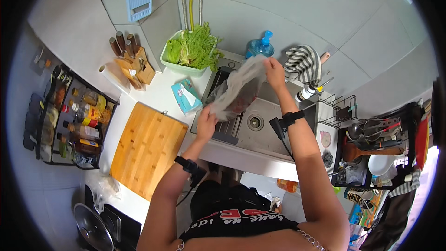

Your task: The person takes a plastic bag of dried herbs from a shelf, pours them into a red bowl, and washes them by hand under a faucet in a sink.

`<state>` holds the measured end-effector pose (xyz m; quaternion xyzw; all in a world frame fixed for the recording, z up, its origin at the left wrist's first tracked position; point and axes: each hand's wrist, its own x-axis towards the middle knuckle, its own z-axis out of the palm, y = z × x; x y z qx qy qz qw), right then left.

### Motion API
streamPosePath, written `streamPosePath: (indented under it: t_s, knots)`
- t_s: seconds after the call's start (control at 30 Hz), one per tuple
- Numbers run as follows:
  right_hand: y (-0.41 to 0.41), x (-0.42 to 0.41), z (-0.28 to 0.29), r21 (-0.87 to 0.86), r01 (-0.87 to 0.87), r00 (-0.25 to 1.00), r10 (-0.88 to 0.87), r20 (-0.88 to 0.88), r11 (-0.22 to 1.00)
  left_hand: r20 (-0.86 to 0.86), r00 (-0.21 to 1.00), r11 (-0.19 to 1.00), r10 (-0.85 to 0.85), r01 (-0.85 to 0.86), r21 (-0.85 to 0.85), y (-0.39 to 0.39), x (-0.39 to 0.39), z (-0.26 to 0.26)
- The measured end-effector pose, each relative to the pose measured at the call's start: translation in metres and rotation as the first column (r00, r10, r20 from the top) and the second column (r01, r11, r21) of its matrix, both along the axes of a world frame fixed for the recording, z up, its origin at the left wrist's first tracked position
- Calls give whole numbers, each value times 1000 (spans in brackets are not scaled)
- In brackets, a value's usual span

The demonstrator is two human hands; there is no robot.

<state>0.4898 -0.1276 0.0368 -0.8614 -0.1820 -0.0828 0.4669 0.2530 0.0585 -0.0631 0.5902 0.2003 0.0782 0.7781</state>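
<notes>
A translucent plastic bag (240, 87) is stretched between my two hands above the sink. Dark red contents show through its lower part; what they are I cannot tell. My left hand (207, 123) grips the bag's near left edge, over the sink's left side. At the far right end of the bag, my right hand (275, 71) pinches its edge. Beneath lies the stainless steel sink (271, 136) with its round drain strainer (255, 122). A roll-up drying rack (231, 127) spans the sink's left part, partly hidden by the bag.
Left of the sink lie a bamboo cutting board (150, 146) and a tissue pack (186, 96). Behind stand a knife block (143, 66), a basin of leafy greens (191, 47) and a blue pump bottle (260, 47). A wire rack (338, 111) and utensils (376, 129) are at right.
</notes>
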Motion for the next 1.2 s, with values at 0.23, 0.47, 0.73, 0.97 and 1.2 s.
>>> streamPosePath:
  t_s: [0.23, 0.47, 0.73, 0.97, 1.2]
  knots:
    - [4, -1, -31, 152, 174, 973, -146, -176, 973, 34, 991, 938, 133, -137, 318, 10, -15, -60]
    - [9, -127, -7, -7, -178, 864, 160, 477, 984, -186, 979, 991, -88, 66, -120, 15, -1, 12]
    - [-7, -133, -34, -604, -447, 876, 459, -147, 660, -36, 964, 697, 263, -215, -684, 22, 0, 57]
    - [-32, -90, -3, -449, -324, 932, 361, -2, 833, 298, 868, 815, 397, -483, 319, 3, -20, 78]
    - [-5, -71, -7, -540, -407, 891, 450, -57, 737, -259, 946, -437, -193, 154, 886, 4, -44, 64]
